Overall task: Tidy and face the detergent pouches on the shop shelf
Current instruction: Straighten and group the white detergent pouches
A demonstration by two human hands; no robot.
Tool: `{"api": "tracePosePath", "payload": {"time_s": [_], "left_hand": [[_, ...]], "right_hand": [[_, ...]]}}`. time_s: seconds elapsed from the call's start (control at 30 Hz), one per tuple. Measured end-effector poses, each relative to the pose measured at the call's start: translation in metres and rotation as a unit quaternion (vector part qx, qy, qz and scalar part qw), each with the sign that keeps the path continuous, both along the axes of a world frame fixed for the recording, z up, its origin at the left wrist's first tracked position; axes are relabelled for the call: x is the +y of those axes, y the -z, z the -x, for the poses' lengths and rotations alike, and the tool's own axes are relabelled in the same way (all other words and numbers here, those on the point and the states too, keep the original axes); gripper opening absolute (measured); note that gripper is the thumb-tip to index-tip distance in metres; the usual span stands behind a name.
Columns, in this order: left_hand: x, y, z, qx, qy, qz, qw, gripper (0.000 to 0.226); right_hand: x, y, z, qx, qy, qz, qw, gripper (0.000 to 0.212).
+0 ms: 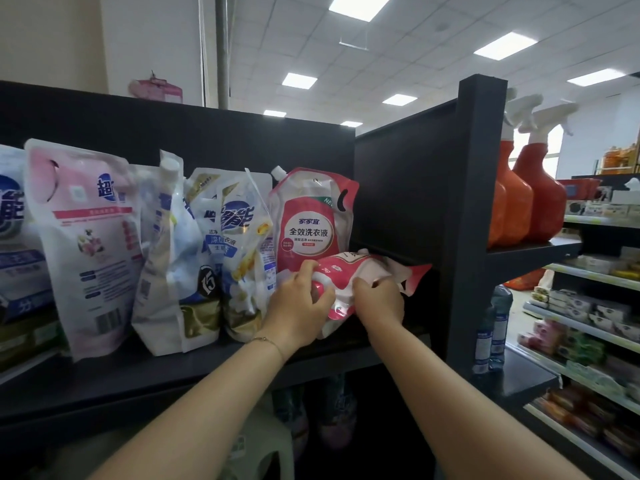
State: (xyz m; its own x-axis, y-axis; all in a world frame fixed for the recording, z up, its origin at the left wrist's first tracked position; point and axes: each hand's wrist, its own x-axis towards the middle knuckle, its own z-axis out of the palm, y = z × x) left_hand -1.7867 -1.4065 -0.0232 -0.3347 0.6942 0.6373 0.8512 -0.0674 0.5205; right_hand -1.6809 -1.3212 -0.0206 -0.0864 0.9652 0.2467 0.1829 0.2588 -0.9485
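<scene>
A red and white detergent pouch (360, 275) lies on its side at the right end of the black shelf (145, 372). My left hand (298, 303) grips its left end, and my right hand (379, 299) grips its middle from the front. Behind it a matching red pouch (311, 220) stands upright and faces me. To the left stand two leaning white and blue pouches (242, 258) (176, 258), a tall pink pouch (86, 237) and a blue pouch (17, 237) at the frame edge.
A black upright post (478, 216) bounds the shelf on the right. Beyond it stand orange spray bottles (533, 195) and shelves of small packaged goods (588, 327). A pale plastic stool (263, 445) sits below the shelf.
</scene>
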Motion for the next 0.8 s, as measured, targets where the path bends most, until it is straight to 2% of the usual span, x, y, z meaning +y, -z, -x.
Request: {"api": "tracePosePath", "payload": {"time_s": [0.17,0.27,0.43,0.5,0.57,0.63,0.73,0.8], "left_hand": [[-0.007,-0.002,0.015,-0.059,0.061,-0.024,0.996,0.039],[-0.010,-0.004,0.020,-0.092,0.075,-0.029,0.993,0.041],[-0.012,-0.002,0.023,-0.140,0.102,-0.050,0.984,0.045],[-0.016,-0.002,0.023,-0.135,0.114,-0.055,0.983,0.050],[-0.019,0.001,0.025,-0.095,0.112,-0.037,0.988,0.054],[-0.018,0.007,0.029,-0.040,0.104,-0.003,0.994,0.055],[-0.013,0.014,0.033,-0.004,0.064,0.073,0.995,0.062],[-0.010,0.015,0.032,0.009,0.033,0.111,0.993,0.061]], "right_hand": [[-0.015,0.000,0.021,-0.007,0.034,-0.156,0.987,0.023],[-0.017,0.001,0.025,-0.025,0.035,-0.219,0.975,0.022],[-0.016,-0.005,0.025,-0.084,0.037,-0.332,0.939,0.024],[-0.013,-0.008,0.025,-0.102,0.029,-0.375,0.921,0.024],[-0.010,-0.012,0.027,-0.128,0.021,-0.437,0.890,0.020],[-0.007,-0.018,0.029,-0.174,0.039,-0.519,0.836,0.008],[0.000,-0.020,0.031,-0.263,0.064,-0.608,0.746,0.014],[0.004,-0.016,0.032,-0.291,0.062,-0.634,0.714,0.016]]}}
